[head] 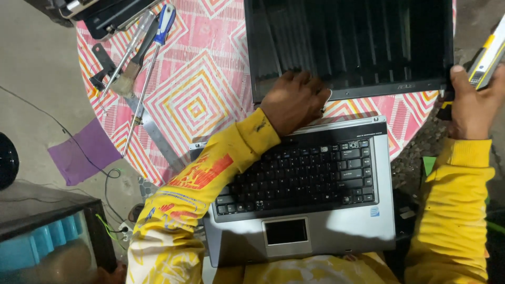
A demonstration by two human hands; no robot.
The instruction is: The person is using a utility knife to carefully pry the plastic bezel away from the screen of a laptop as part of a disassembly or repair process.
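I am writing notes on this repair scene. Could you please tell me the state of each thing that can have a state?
Laptop: open, lid laid back flat.
Screen: dark.
Left hand: resting at the hinge, holding nothing.
Right hand: gripping a yellow tool at the screen's corner.
Screwdriver: lying loose on the cloth.
Brush: lying loose beside it.

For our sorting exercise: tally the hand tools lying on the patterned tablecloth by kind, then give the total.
Screwdrivers: 2, a blue-handled one and a clear-handled one
Paintbrushes: 1, the paintbrush
Metal rulers: 1, the ruler
Total: 4
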